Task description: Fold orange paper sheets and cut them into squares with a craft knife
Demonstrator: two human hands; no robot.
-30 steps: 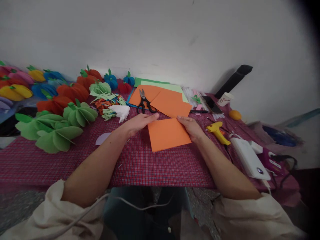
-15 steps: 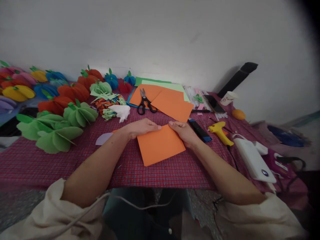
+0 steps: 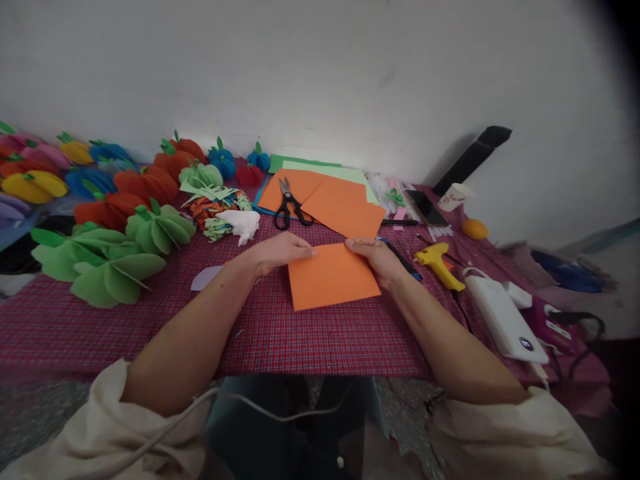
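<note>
Between my hands is a rectangular orange sheet of paper [image 3: 333, 277], held above the checked tablecloth [image 3: 320, 347]. My left hand [image 3: 285, 253] grips its far left corner, thumb on top and fingers beneath. My right hand [image 3: 379, 260] pinches the far right corner in the same way. Just beyond the hands, more orange paper [image 3: 345, 207] lies on a stack, with black-handled scissors [image 3: 291, 205] resting on it. Beside my right hand, a dark blue-edged object [image 3: 400, 259] is partly hidden. A lilac paper piece [image 3: 206, 277] lies left of my left forearm.
Several colourful paper pumpkins [image 3: 145, 187] crowd the left side, by a heap of paper scraps [image 3: 220, 210]. On the right are a yellow glue gun [image 3: 438, 265], a white power bank [image 3: 505, 320], a paper cup [image 3: 455, 197] and a phone [image 3: 427, 208]. A wall stands behind.
The orange sheet came nearer to me and left, tilting, then moved back away and levelled out. Both hands kept hold of it throughout. The dark blue-edged object beside my right hand became partly covered again.
</note>
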